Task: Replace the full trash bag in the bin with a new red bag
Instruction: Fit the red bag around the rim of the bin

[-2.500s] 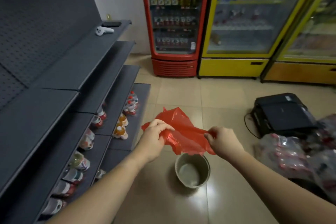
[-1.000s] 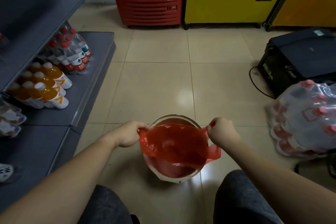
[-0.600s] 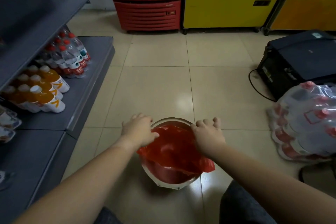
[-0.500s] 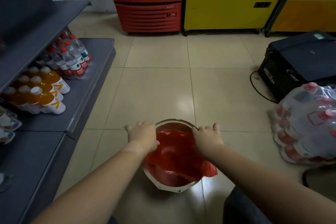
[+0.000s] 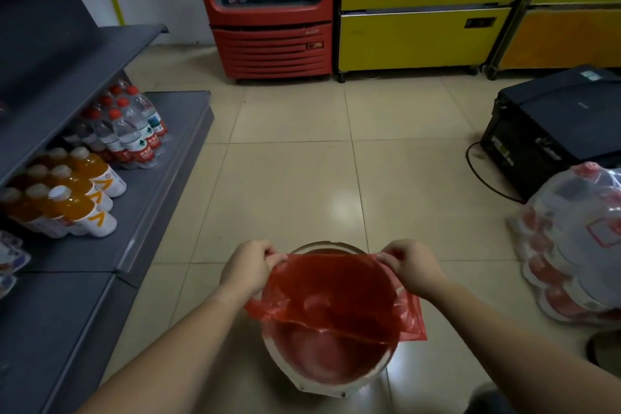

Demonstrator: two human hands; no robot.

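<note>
The thin, translucent red bag (image 5: 331,296) sits open inside the round, pale bin (image 5: 322,386), its far edge stretched taut just above the bin's far rim, one flap draped over the bin's right side

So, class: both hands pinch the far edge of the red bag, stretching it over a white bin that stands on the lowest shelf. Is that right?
Not quite. In the head view the white bin stands on the tiled floor, beside the lowest shelf, not on it. The rest holds: the left hand and right hand pinch the far edge of the red bag.
</note>
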